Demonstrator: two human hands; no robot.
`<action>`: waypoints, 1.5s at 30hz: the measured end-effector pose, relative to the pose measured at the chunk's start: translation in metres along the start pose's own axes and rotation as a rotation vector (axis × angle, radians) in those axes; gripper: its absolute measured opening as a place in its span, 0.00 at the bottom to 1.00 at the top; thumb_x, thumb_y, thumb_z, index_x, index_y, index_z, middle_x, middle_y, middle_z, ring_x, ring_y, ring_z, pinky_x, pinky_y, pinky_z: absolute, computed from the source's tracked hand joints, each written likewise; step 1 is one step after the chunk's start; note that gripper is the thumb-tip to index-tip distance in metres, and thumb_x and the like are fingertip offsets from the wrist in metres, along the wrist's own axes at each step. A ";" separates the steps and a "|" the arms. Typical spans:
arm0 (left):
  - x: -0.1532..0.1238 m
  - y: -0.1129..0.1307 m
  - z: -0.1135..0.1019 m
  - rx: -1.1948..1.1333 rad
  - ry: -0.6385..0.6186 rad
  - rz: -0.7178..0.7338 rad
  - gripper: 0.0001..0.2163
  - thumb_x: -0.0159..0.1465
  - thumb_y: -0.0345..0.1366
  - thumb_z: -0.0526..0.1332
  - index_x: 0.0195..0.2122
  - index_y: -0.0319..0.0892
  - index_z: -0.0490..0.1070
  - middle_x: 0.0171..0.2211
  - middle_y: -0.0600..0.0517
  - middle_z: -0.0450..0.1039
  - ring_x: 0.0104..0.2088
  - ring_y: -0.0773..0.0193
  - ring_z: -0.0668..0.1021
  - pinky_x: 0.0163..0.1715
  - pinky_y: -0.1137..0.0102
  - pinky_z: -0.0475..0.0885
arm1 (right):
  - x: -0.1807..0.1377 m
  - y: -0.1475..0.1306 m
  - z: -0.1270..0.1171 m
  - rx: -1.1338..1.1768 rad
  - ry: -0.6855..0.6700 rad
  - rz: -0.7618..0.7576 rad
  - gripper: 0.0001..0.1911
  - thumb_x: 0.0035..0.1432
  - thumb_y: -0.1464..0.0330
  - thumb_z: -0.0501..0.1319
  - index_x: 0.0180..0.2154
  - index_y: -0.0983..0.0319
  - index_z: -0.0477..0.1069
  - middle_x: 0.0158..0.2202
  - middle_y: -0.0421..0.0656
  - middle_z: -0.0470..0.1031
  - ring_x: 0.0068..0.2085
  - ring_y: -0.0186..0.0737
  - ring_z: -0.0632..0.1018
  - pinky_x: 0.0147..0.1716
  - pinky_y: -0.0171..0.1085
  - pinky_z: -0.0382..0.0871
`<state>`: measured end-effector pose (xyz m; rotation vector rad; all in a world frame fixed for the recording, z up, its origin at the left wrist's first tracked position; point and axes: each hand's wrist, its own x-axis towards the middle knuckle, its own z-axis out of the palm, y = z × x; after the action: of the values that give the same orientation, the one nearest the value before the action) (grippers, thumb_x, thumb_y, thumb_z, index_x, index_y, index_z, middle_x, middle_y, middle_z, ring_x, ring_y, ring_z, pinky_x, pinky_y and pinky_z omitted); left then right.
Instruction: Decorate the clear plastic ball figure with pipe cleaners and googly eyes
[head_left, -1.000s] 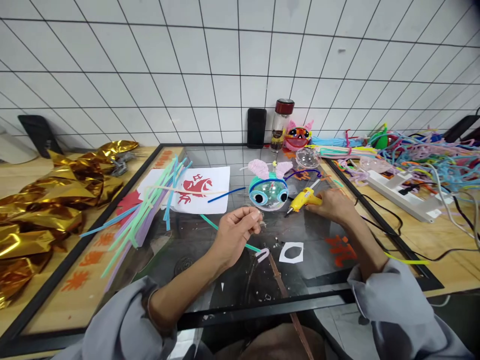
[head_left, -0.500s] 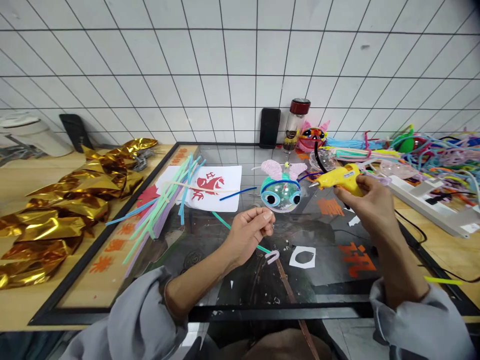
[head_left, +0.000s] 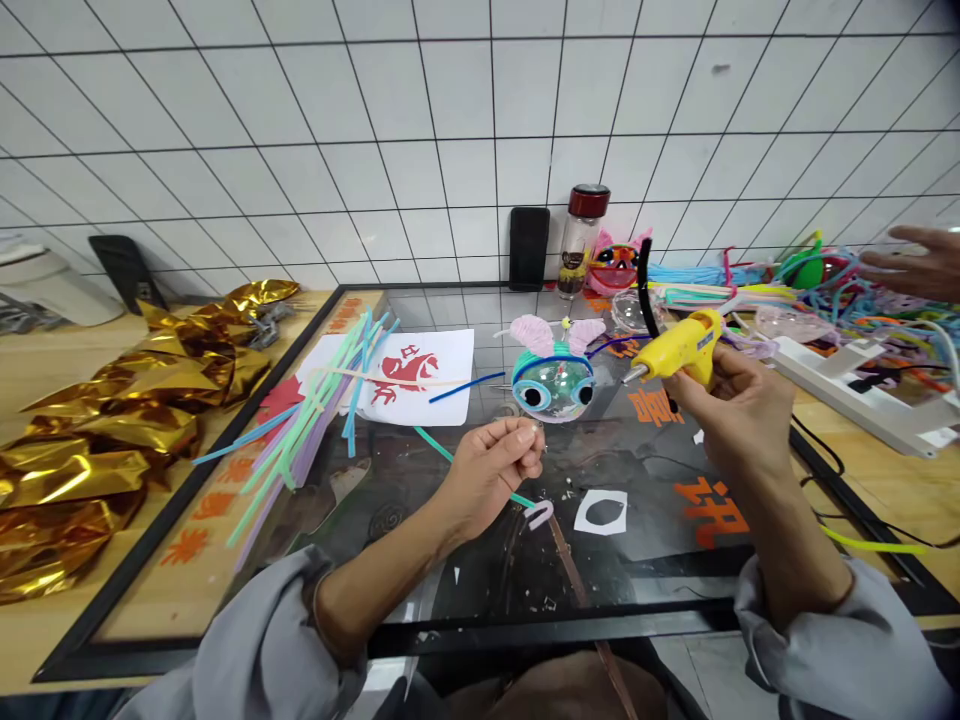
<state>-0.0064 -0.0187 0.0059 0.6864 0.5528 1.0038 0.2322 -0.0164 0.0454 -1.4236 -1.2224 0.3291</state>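
Note:
In my right hand (head_left: 739,405) is a yellow hot glue gun (head_left: 679,350), its metal nozzle pointing left and a black glue stick (head_left: 646,290) standing out of its back. My left hand (head_left: 499,465) is closed in a pinch; whatever sits between thumb and fingertips is too small to name. Just beyond the left fingertips stands a clear ball craft animal (head_left: 555,386) with pink ears, big blue-rimmed eyes and a blue pipe cleaner round it. Below lie a curled pale pink pipe cleaner (head_left: 540,514) and a white paper piece with a round hole (head_left: 589,518).
Pipe cleaners (head_left: 307,420) lie across paper with a red print (head_left: 450,395) at left, beside gold foil (head_left: 105,460). At the back stand a phone (head_left: 529,250) and a bottle (head_left: 581,240). A white power strip (head_left: 862,390) lies right. Another person's hand (head_left: 919,262) reaches in there.
My right hand has tilted the glue gun so its nozzle points further down. Another person's hand has come into view at the right. My left hand keeps its pinch.

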 end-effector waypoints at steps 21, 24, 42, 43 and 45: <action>-0.002 -0.001 0.001 -0.008 -0.054 -0.038 0.13 0.53 0.37 0.74 0.26 0.35 0.73 0.26 0.54 0.69 0.24 0.76 0.67 0.26 0.75 0.64 | -0.020 -0.009 0.009 -0.393 0.037 -0.657 0.12 0.52 0.67 0.63 0.24 0.57 0.60 0.21 0.35 0.61 0.23 0.33 0.63 0.23 0.36 0.55; -0.003 -0.001 0.001 0.006 -0.055 -0.036 0.13 0.53 0.38 0.74 0.26 0.35 0.73 0.26 0.53 0.70 0.24 0.75 0.67 0.26 0.75 0.64 | -0.019 -0.008 0.008 -0.379 0.053 -0.738 0.13 0.51 0.69 0.65 0.24 0.57 0.60 0.21 0.34 0.60 0.22 0.32 0.62 0.22 0.34 0.54; -0.001 -0.002 0.002 0.080 0.028 0.022 0.16 0.49 0.42 0.75 0.27 0.36 0.74 0.25 0.54 0.72 0.23 0.75 0.69 0.27 0.73 0.63 | -0.014 -0.009 0.004 -0.473 0.045 -0.849 0.13 0.50 0.71 0.64 0.24 0.58 0.58 0.21 0.35 0.59 0.22 0.33 0.61 0.21 0.35 0.51; -0.001 -0.002 0.002 0.086 0.030 0.027 0.16 0.49 0.42 0.75 0.27 0.36 0.74 0.25 0.54 0.72 0.23 0.75 0.69 0.27 0.73 0.63 | -0.014 -0.009 0.004 -0.476 0.047 -0.844 0.13 0.50 0.70 0.64 0.24 0.57 0.59 0.21 0.36 0.60 0.23 0.34 0.62 0.22 0.36 0.51; -0.001 -0.002 0.002 0.100 0.038 0.035 0.16 0.49 0.43 0.75 0.27 0.36 0.74 0.25 0.54 0.72 0.23 0.75 0.69 0.27 0.73 0.62 | -0.015 -0.008 0.004 -0.477 0.048 -0.825 0.12 0.50 0.70 0.64 0.24 0.57 0.59 0.21 0.36 0.62 0.23 0.35 0.64 0.23 0.36 0.53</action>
<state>-0.0044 -0.0209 0.0053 0.7699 0.6291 1.0288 0.2195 -0.0276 0.0446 -1.1649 -1.7985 -0.5935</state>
